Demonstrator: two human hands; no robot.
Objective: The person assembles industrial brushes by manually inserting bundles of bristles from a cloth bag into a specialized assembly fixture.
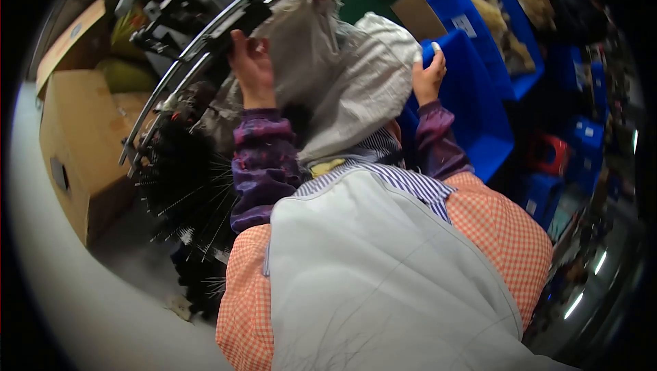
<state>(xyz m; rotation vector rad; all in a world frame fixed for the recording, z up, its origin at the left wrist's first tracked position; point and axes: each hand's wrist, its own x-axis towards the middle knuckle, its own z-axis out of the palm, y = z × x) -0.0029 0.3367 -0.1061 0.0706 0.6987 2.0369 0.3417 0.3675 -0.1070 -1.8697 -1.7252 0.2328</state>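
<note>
My left hand [254, 70] is raised beside a curved metal rail [198, 48], palm toward me. Its fingers are half bent and apart, with nothing visible in them. At the right edge of a whitish woven sack [369, 73] is my right hand [428, 78], thumb and forefinger spread in a V. The thumb lies close to the sack; whether it touches is hard to make out. White coverings show on that hand's fingertips. Just behind it stands a blue plastic bin [472, 97]. The sack is draped across the space in front of me, its cloth creased.
Black bristly brushes [185, 186] hang under the rail at left, near a cardboard box [85, 138]. Another blue bin [523, 63] at upper right holds tan, fluffy pieces. A red stool-like object [549, 154] sits farther right. Dark machine parts [179, 9] are mounted at upper left.
</note>
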